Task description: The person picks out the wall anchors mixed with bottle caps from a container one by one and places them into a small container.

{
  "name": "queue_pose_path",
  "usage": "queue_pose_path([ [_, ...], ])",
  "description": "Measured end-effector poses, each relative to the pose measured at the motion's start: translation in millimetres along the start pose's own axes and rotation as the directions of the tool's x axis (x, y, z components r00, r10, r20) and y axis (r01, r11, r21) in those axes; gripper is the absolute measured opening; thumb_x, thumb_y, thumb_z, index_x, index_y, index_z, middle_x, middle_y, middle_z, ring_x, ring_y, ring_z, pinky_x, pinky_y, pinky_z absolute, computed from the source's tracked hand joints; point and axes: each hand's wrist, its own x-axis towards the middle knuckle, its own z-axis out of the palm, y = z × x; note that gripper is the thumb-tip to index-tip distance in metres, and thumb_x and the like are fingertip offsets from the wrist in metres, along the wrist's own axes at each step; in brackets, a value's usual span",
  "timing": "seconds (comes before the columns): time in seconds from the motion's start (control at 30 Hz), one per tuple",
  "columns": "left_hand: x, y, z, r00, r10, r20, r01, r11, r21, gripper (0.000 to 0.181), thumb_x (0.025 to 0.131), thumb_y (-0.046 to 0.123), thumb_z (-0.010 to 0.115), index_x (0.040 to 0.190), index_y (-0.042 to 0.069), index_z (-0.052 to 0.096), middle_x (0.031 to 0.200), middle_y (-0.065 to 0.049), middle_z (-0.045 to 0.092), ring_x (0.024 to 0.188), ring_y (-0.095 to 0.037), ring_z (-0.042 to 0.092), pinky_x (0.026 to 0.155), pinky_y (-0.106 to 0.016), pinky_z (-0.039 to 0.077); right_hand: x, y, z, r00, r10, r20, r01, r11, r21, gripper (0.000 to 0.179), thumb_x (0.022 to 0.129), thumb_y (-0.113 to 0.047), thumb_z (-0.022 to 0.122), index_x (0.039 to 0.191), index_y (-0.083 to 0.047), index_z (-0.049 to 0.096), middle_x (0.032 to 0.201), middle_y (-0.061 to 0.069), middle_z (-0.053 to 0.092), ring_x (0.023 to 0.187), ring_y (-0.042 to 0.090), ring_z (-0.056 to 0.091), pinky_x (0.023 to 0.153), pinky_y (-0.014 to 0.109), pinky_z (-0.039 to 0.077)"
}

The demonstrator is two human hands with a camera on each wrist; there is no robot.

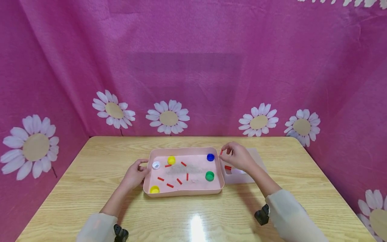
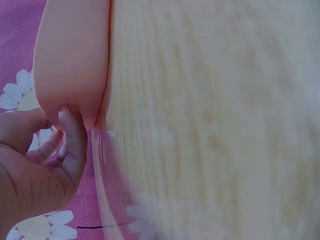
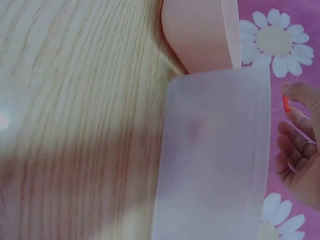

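Observation:
My left hand point(image 1: 135, 174) holds the left end of a pink tray point(image 1: 184, 193); its bent fingers are against the outer wall in the left wrist view. My right hand point(image 1: 237, 156) is raised just past the tray's right rim, over a translucent white box point(image 1: 257, 158). Between thumb and forefinger it pinches a small red stick point(image 3: 285, 103), held roughly upright. More red sticks point(image 1: 228, 167) lie in the box, partly covered by its top. Scattered on the tray floor are several red sticks point(image 1: 179, 181), apart from each other.
Inside the tray stand round caps: white point(image 1: 156, 165), blue point(image 1: 210, 157), green point(image 1: 209, 176), one yellow cap point(image 1: 171, 160) at the back and another yellow cap point(image 1: 155, 189) at the front left. Beneath is a wooden table point(image 1: 169, 218), backed by a magenta flowered cloth point(image 1: 181, 84).

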Motion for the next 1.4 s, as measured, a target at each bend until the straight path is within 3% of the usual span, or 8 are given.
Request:
queue_pose_path([
  [0.63, -0.4, 0.0, 0.5, 1.0, -0.004, -0.003, 0.004, 1.0, 0.009, 0.042, 0.093, 0.01, 0.053, 0.133, 0.004, 0.042, 0.09, -0.01, 0.05, 0.06, -0.015, 0.051, 0.048, -0.025, 0.045, -12.5, 44, -2, 0.995, 0.101, 0.005, -0.101, 0.995, -0.007, 0.028, 0.079, -0.023, 0.071, 0.096, -0.003, 0.065, 0.076, 0.006, 0.057, 0.065, 0.014, 0.048, 0.055, 0.025, 0.04],
  [0.93, -0.9, 0.9, 0.8, 1.0, -0.014, 0.003, 0.014, 1.0, 0.012, 0.042, 0.094, 0.011, 0.052, 0.134, 0.004, 0.041, 0.092, -0.012, 0.05, 0.065, -0.016, 0.053, 0.05, -0.026, 0.047, -7.9, 50, -3, 0.977, 0.196, 0.089, -0.192, 0.98, -0.052, 0.028, 0.081, -0.025, 0.071, 0.096, -0.002, 0.064, 0.076, 0.006, 0.056, 0.066, 0.016, 0.048, 0.054, 0.026, 0.039],
  [1.4, -0.4, 0.3, 0.4, 1.0, -0.013, 0.007, 0.013, 1.0, -0.005, 0.042, 0.094, 0.011, 0.052, 0.134, 0.004, 0.041, 0.093, -0.012, 0.05, 0.065, -0.016, 0.053, 0.05, -0.027, 0.048, 0.0, 55, 0, 0.952, 0.243, 0.187, -0.233, 0.97, -0.073, 0.025, 0.079, -0.021, 0.071, 0.092, -0.001, 0.066, 0.078, 0.007, 0.06, 0.068, 0.016, 0.05, 0.056, 0.024, 0.04],
])
